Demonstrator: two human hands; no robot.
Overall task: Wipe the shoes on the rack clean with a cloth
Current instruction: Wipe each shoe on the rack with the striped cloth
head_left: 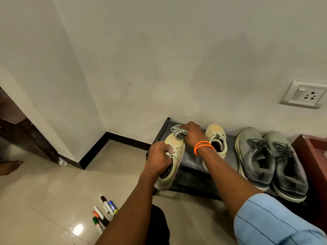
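Counting four shoes [254,156] (one held), one cloth [178,132]

Left hand [159,157] curled gripping; right hand [192,135] clenched, arms extended.

Single head cam: you're looking forward and down from above, close over both forearms, onto the shoe rack [192,156] against the wall [159,59].
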